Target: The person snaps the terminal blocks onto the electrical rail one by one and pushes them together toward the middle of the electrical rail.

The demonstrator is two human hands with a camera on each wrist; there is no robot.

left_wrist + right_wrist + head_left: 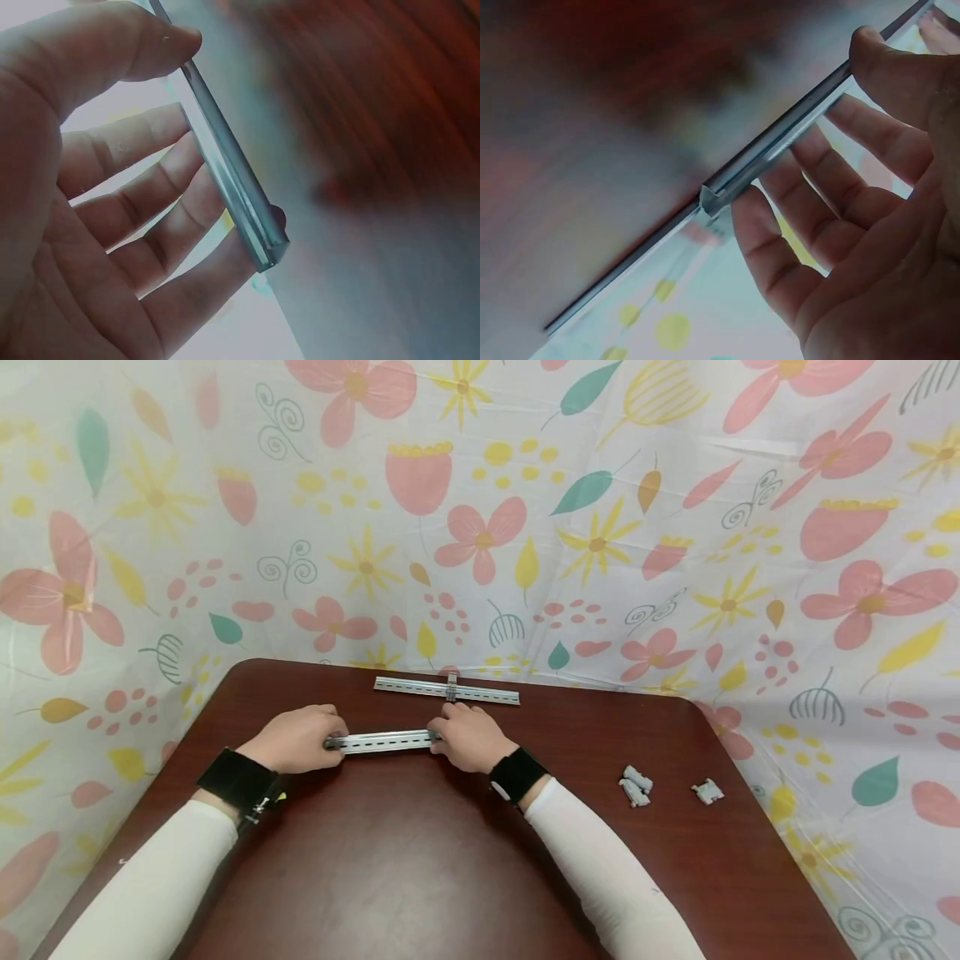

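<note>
Silvery slotted metal strip [386,742] spans the gap between the left hand [300,739] and the right hand [472,739], over the far half of the reddish-brown tabletop [390,852]; the fingers and thumb of each grip one end. Its narrow edges could slip if either grip eased, dropping that end. Pushing away carelessly might bump the second silvery metal rail [412,686], just beyond, with its small grey block [452,687].

Metal rail [231,172] in left hand [97,221]
</note>
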